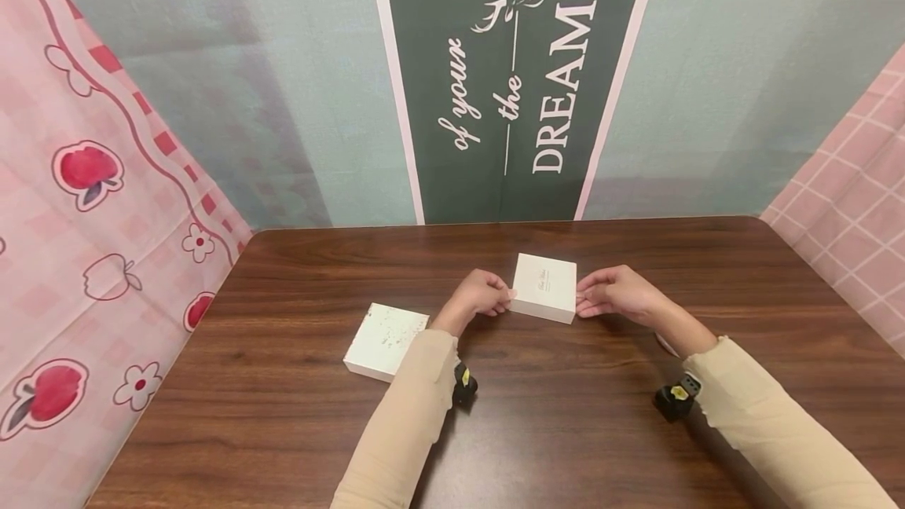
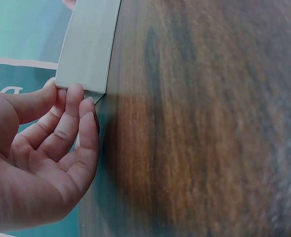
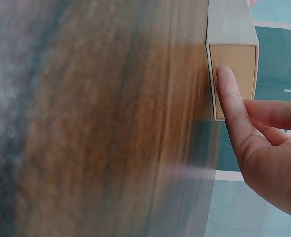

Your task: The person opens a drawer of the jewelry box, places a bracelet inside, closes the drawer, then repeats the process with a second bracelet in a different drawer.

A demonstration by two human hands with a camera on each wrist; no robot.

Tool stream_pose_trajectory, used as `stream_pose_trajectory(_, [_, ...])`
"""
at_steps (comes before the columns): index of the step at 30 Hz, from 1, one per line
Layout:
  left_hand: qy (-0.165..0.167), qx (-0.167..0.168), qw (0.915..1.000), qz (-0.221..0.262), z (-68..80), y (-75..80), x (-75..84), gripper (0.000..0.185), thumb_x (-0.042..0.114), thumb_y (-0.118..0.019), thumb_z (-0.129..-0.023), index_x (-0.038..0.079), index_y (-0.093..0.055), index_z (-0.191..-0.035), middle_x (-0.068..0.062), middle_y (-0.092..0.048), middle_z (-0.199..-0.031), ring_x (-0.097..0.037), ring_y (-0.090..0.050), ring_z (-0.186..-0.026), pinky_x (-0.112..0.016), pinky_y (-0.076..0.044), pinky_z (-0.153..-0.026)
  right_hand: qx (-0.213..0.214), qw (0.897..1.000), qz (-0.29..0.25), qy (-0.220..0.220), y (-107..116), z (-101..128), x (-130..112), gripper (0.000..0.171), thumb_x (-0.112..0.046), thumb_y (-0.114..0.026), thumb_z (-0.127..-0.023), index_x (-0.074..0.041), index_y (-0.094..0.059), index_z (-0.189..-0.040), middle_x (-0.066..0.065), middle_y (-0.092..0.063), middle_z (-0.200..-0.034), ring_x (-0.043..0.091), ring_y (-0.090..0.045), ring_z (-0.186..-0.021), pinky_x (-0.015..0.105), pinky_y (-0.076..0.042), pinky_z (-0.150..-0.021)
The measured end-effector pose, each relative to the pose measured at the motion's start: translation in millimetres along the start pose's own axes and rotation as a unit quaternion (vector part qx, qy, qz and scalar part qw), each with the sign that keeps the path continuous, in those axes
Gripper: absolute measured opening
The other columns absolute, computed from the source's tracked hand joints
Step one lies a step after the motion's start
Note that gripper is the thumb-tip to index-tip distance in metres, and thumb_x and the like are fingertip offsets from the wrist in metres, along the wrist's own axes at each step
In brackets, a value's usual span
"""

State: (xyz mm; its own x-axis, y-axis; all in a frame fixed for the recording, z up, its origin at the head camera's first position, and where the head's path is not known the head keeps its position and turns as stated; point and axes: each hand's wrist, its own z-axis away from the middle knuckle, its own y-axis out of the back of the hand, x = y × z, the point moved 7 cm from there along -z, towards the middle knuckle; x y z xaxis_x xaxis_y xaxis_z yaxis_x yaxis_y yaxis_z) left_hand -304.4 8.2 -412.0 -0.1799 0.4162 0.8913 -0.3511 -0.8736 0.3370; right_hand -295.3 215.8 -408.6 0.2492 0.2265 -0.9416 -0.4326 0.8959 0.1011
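Note:
A small white box point(image 1: 543, 297) lies flat on the dark wooden table point(image 1: 566, 430), and both hands meet it from either side. My left hand point(image 1: 503, 298) holds its left end. In the left wrist view the thumb and bent fingers point(image 2: 76, 106) pinch the box point(image 2: 88, 44) at its near corner. My right hand point(image 1: 585, 302) touches the right end. In the right wrist view a straight index finger point(image 3: 228, 94) presses on the tan end face of the box point(image 3: 234, 64), with the other fingers curled behind it.
A second flat white box point(image 1: 385, 340), speckled on top, lies left of my left forearm. Black wrist cameras point(image 1: 676, 397) sit on both arms. A green banner point(image 1: 509, 77) and pink patterned cloth point(image 1: 85, 179) hang behind and beside the table.

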Motion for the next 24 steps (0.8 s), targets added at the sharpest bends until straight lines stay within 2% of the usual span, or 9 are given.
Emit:
stream_pose_trajectory(14, [-0.002, 0.014, 0.9999, -0.009, 2.4, 0.4, 3.6, 0.013, 0.004, -0.065, -0.083, -0.004, -0.062, -0.074, -0.009, -0.061, -0.064, -0.012, -0.053, -0.055, -0.021, -0.045, -0.050, -0.001, 1.000, -0.003, 0.003, -0.7, 1.2, 0.0, 0.026, 0.010, -0.041, -0.090, 0.023, -0.040, -0.113, 0.019, -0.062, -0.090, 0.023, -0.064, -0.079, 0.039, -0.051, -0.076])
stream_pose_trajectory(24, [-0.003, 0.019, 0.9997, -0.017, 3.8, 0.9, 4.6, 0.014, 0.006, -0.065, -0.084, -0.004, -0.062, -0.073, -0.009, -0.062, -0.064, -0.012, -0.053, -0.054, -0.023, -0.047, -0.052, 0.001, 1.000, 0.005, 0.003, -0.1, 1.9, -1.1, 0.026, 0.009, -0.041, -0.091, 0.022, -0.041, -0.114, 0.019, -0.062, -0.091, 0.024, -0.064, -0.081, 0.040, -0.050, -0.077])
